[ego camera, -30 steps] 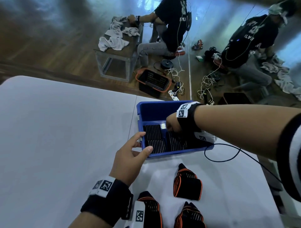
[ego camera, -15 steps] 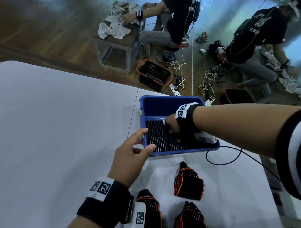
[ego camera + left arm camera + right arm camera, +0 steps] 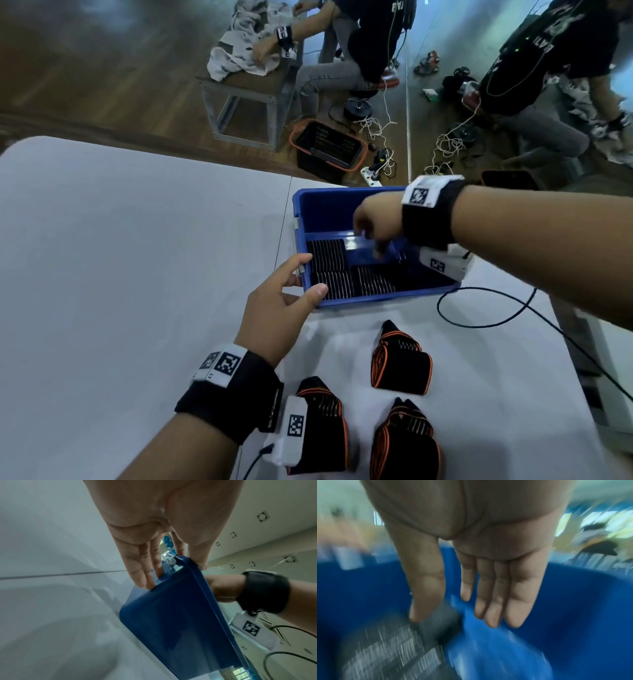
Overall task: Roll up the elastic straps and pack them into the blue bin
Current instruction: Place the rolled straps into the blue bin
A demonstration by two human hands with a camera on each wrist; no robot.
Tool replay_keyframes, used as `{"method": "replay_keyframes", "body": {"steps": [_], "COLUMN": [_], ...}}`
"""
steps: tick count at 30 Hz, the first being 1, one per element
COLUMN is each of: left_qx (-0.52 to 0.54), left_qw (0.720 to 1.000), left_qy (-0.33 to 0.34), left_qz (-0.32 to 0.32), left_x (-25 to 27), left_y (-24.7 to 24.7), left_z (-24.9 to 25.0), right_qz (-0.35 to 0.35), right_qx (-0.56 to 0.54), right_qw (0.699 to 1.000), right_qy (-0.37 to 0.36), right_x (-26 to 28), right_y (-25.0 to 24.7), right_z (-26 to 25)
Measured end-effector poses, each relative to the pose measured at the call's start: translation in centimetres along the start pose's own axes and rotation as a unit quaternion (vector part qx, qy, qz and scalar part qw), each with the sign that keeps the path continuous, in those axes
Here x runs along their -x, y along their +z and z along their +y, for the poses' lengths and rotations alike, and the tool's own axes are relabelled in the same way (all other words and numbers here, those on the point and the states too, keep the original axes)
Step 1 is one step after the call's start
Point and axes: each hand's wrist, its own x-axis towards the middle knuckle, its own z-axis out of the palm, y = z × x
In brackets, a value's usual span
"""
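R hand [image 3: 375,219] has lifted off the rolled straps [image 3: 346,274] in the blue bin [image 3: 376,298], fingers loose & empty; that roll looks packed. L hand [image 3: 279,308] grips bin corner. 3 straps [image 3: 400,359] wait on table.

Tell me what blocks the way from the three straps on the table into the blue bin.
Nothing visible blocks it. The three straps lie on the table just near of the blue bin, whose top is open. The right hand hovers empty over its bare far right; the left hand holds its near left corner.
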Motion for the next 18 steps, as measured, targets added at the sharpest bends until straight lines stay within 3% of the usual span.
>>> {"method": "replay_keyframes", "body": {"steps": [4, 8, 12, 15, 18], "left_qx": [0.003, 0.018, 0.014, 0.009, 0.008], "left_qw": [1.0, 1.0, 1.0, 1.0, 1.0], "left_qy": [0.013, 0.016, 0.012, 0.003, 0.0], "left_qz": [0.003, 0.002, 0.0, -0.002, -0.001], "left_x": [0.0, -0.1, -0.2, -0.3, -0.2], "left_y": [0.0, 0.1, 0.3, 0.3, 0.3], "left_z": [-0.3, -0.6, -0.9, -0.8, -0.7], "right_qz": [0.099, 0.058, -0.004, -0.003, 0.01], "right_qx": [-0.155, -0.25, -0.172, -0.08, -0.055], "right_qw": [0.982, 0.964, 0.983, 0.996, 0.998], "right_qy": [-0.032, -0.064, -0.058, -0.031, -0.021], "right_x": [7.7, 14.5, 15.1, 13.3, 11.8], "right_y": [-1.2, 2.1, 9.4, 14.6, 17.7], "right_z": [1.1, 0.6, -0.2, -0.5, -0.3]}}
